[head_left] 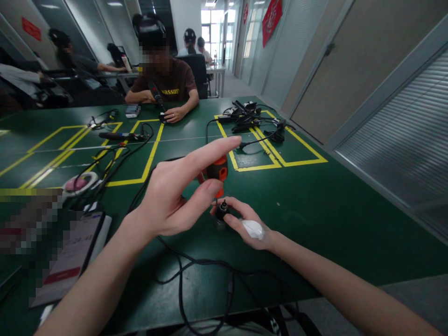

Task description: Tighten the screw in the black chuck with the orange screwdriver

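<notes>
Two hands meet over the green table (332,205): left hand (171,196) pinching an orange-black screwdriver (216,170), right hand (245,224) gripping a small black part (221,210) (black cables (182,275) trail just beside).

the left hand (168,200) is raised over the green desk (315,205), forefinger stretched out, thumb and fingers closed on an orange-and-black screwdriver handle (217,170). the right hand (245,224) lies palm-up on the desk just below it, pinching a small black part (222,208) at the fingertips — a white object (252,228) rests in its palm. black cables (185,270) loop over the desk near both wrists. across the desk a seated person (164,79) in a brown shirt holds a dark tool — a tangle of chargers (248,116) lies inside yellow tape lines.
</notes>
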{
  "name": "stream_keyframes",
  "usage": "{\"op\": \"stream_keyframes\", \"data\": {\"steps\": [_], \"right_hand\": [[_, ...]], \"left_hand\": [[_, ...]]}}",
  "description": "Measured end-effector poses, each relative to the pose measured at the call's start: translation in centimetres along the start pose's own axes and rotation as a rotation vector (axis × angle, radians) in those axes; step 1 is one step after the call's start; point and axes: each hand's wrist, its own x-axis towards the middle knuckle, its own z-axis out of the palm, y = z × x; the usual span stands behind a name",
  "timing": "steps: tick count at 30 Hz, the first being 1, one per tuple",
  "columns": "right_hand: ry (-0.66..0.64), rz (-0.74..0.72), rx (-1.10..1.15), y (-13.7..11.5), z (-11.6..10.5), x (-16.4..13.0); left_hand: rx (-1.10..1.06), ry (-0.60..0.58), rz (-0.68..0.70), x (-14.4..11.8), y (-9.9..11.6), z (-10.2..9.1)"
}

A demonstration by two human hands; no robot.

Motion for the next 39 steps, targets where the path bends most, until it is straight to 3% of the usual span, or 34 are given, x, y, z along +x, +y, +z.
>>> {"op": "stream_keyframes", "data": {"steps": [5, 9, 16, 21, 27, 31, 35, 39], "right_hand": [[-0.007, -0.021, -0.076, 0.07, -0.4, 0.08], [-0.028, -0.031, -0.12, -0.02, -0.68, 0.16], [-0.043, -0.034, -0.146, 0.09, -0.69, 0.21], [-0.05, -0.032, -0.126, 0.17, -0.62, 0.2], [-0.048, -0.033, -0.143, 0.16, -0.58, 0.19], [-0.047, -0.043, -0.158, 0.12, -0.64, 0.19], [-0.054, -0.039, -0.163, 0.15, -0.69, 0.15], [-0.054, -0.029, -0.159, 0.09, -0.66, 0.13]], "left_hand": [[-0.026, -0.003, -0.025, -0.13, -0.18, -0.13], [-0.049, 0.025, 0.053, -0.25, -0.57, -0.03], [-0.036, 0.052, -0.108, -0.39, -0.04, 0.42], [0.045, 0.156, -0.062, -0.35, 0.0, 0.5], [-0.046, 0.038, -0.076, -0.52, -0.16, 0.31], [-0.012, 0.077, -0.084, -0.41, -0.12, 0.39], [0.068, 0.144, -0.005, -0.05, -0.13, 0.41], [0.051, 0.13, -0.016, -0.01, -0.05, 0.24]]}}
